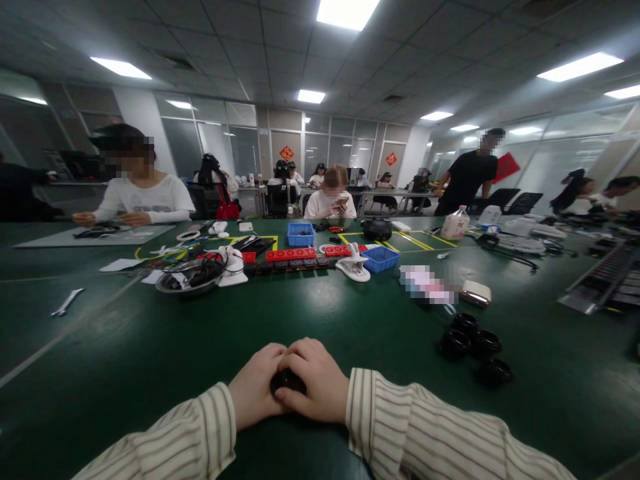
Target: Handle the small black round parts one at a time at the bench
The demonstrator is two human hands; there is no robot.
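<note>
Low in the middle of the view, my left hand [259, 385] and my right hand [316, 383] close together around a small black rounded object [289, 381] just above or on the green table. Only part of its dark, glossy top shows between the thumbs and fingers, so its kind is hidden. The fingers of both hands curl over it and the hands touch each other. To the right lie several glossy black cup-like rounded parts [487, 342] in a cluster, apart from my hands.
On the green table [150, 360] are a wrench [67, 302], a metal bowl of black cables [190, 277], red power strips [293, 255], blue bins [381, 259] [301, 234], a white clamp [354, 265], a gold-white case [475, 293] and a bottle [455, 223]. People sit across and to the left.
</note>
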